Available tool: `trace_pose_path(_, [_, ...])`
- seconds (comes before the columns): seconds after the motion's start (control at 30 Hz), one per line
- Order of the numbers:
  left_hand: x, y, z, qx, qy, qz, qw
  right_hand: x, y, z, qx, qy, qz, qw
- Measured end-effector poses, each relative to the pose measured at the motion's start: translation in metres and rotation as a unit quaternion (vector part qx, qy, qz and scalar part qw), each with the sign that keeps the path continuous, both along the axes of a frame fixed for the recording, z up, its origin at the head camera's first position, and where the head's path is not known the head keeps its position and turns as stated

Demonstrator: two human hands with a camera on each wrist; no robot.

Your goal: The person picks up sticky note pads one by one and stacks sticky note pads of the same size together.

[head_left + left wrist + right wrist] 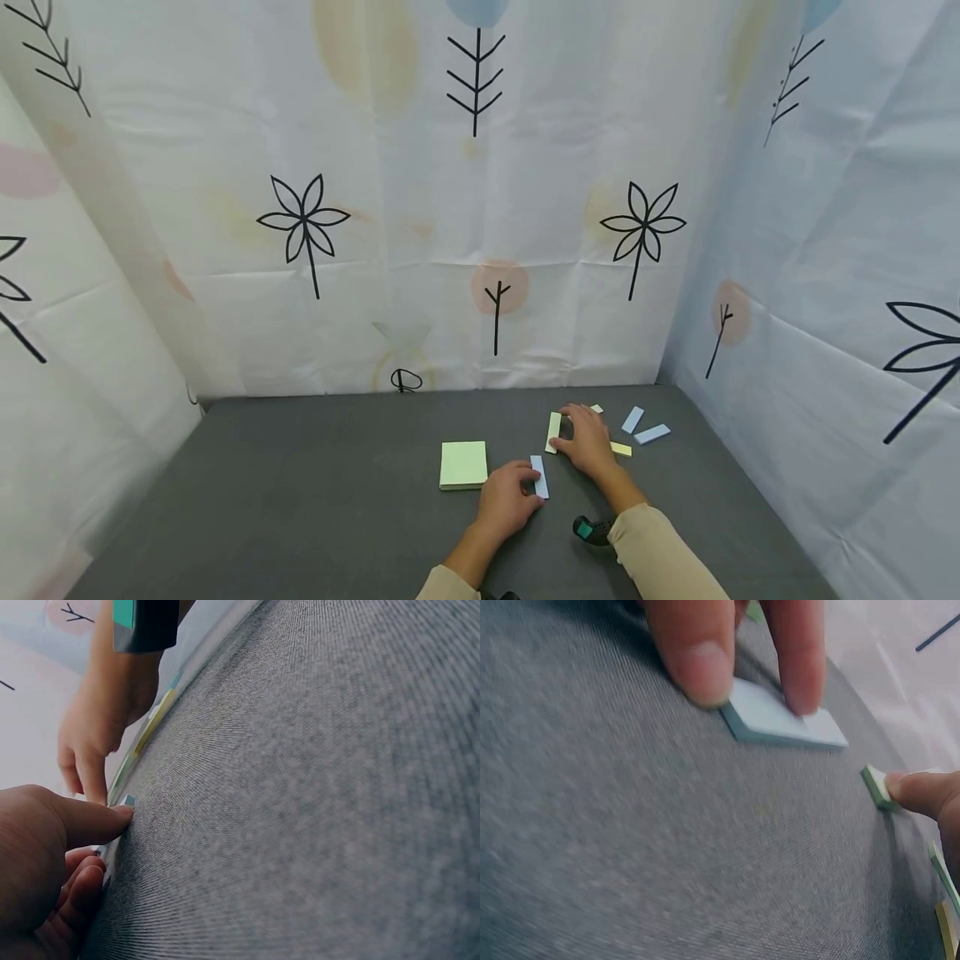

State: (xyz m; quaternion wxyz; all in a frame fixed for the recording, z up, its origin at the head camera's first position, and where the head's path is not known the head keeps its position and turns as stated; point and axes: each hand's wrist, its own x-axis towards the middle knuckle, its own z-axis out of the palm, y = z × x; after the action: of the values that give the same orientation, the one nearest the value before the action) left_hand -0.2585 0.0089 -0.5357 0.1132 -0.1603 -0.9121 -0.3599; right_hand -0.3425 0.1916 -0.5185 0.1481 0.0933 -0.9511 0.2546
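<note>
My left hand (506, 502) holds a narrow light-blue sticky note pad (540, 477) on the grey table, its thumb at the near end. In the right wrist view, one finger of that hand lies on top of the pad and another is at its end. Farther off, my right hand (588, 440) grips a narrow pale-green sticky note pad (553, 432), with the thumb at its near end and a fingertip near its far end. To the left hand's left is a square light-green sticky note pad (463, 465).
Two light-blue strips, one upright-angled (632, 419) and one slanted (652, 434), lie right of the right hand. A yellow strip (621, 449) and a pale strip (596, 408) are partly hidden by it. A dark wrist device (592, 531) is on the right forearm. Printed fabric (420, 317) walls the table.
</note>
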Motion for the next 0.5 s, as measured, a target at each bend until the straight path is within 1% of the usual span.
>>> trace_pose_path(0.1, [0.000, 0.000, -0.001, 0.001, -0.002, 0.001, 1.0000, 0.002, -0.005, 0.001, -0.047, -0.003, 0.011, 0.999])
trace_pose_path(0.2, [-0.001, 0.000, -0.001, 0.005, -0.003, 0.001, 1.0000, 0.004, -0.008, 0.001, -0.087, -0.011, 0.008, 0.996])
trace_pose_path(0.33, [0.000, 0.000, -0.002, 0.009, 0.002, 0.001, 1.0000, 0.007, -0.011, 0.000, -0.134, -0.007, 0.003, 0.991])
trace_pose_path(0.5, [0.001, 0.000, -0.002, 0.013, 0.012, 0.004, 0.9998, 0.010, -0.012, 0.005, -0.187, -0.007, 0.016, 0.982])
